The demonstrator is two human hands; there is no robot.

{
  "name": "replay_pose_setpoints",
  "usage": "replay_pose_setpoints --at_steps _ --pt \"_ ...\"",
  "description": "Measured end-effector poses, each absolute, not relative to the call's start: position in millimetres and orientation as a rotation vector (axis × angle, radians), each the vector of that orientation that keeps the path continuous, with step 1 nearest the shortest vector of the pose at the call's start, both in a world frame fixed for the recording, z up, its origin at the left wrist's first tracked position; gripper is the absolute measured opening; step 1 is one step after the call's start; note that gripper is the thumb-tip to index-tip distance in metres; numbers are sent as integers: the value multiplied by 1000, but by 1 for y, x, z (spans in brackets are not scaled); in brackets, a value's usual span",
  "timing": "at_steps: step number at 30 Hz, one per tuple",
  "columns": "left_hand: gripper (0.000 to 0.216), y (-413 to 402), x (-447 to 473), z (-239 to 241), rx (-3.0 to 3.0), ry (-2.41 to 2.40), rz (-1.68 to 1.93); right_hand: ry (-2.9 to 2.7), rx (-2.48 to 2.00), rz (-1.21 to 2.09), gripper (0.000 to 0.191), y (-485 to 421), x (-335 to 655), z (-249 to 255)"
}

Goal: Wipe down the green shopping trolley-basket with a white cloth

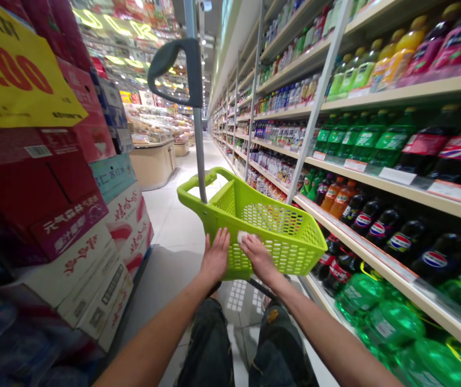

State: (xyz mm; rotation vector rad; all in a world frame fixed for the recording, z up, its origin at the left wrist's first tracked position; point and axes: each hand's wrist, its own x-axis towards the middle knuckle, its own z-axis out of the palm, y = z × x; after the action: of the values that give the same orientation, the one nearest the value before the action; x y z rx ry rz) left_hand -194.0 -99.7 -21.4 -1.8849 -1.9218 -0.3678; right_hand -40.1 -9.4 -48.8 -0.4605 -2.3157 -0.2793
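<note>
A lime-green plastic shopping basket [279, 220] with perforated walls stands in front of my knees, tilted in view. A grey pole with a dark grey loop handle [194, 72] rises from its left end. My left hand [216, 255] lies flat against the basket's near wall, fingers stretched out. Just to the right, my right hand [258, 257] presses a small white wad [242, 236], like a tissue or wipe, against the same wall. Its fingers are bent over the wad. The part of the basket I can see into holds nothing visible.
Shelves of drink bottles [379, 137] line the right side, close to the basket. Large green bottles [383, 309] sit at the bottom. Stacked cartons [73, 215] under a yellow price sign [16, 75] stand at left. A tiled aisle [170, 215] runs ahead past a display counter [152, 164].
</note>
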Motion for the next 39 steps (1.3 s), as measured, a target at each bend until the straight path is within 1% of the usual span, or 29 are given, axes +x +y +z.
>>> replay_pose_setpoints --at_steps 2,4,6,9,11,16,18,24,28,30,32,36,39 --pt "56 -100 -199 -20 -1858 -1931 -379 -2219 -456 -241 37 -6 -53 -27" --pt "56 -100 -203 -20 -1845 -1934 -396 -2189 -483 -238 37 -2 -64 -17" --pt "56 -102 -207 -20 -1835 -1935 -414 -2230 -505 -262 35 -1 -69 -26" --pt "57 -106 -217 -22 -1802 -1934 -438 -2348 -485 -288 30 -7 -68 -52" --pt "57 -108 -224 -22 -1768 -1936 -446 -2388 -451 -286 30 -13 -71 -56" --pt "59 -108 -238 -19 -1684 -1984 -461 -2180 -394 -253 34 -12 -106 -11" --pt "60 -109 -241 -18 -1676 -2005 -461 -2154 -381 -266 33 -8 -119 -4" --pt "67 -120 -256 -16 -1667 -2073 -431 -2317 -335 -254 29 -18 -130 -29" --pt "71 -123 -267 -10 -1600 -2105 -422 -2243 -247 -214 33 -23 -151 3" --pt "71 -123 -269 -7 -1585 -2112 -424 -2237 -284 -223 33 -22 -163 16" --pt "70 -125 -270 -5 -1592 -2113 -427 -2289 -345 -232 31 -23 -168 13" --pt "68 -130 -274 -2 -1589 -2106 -437 -2445 -378 -166 28 -33 -154 -21" --pt "68 -128 -277 4 -1568 -2104 -453 -2408 -406 -121 31 -33 -143 -18"
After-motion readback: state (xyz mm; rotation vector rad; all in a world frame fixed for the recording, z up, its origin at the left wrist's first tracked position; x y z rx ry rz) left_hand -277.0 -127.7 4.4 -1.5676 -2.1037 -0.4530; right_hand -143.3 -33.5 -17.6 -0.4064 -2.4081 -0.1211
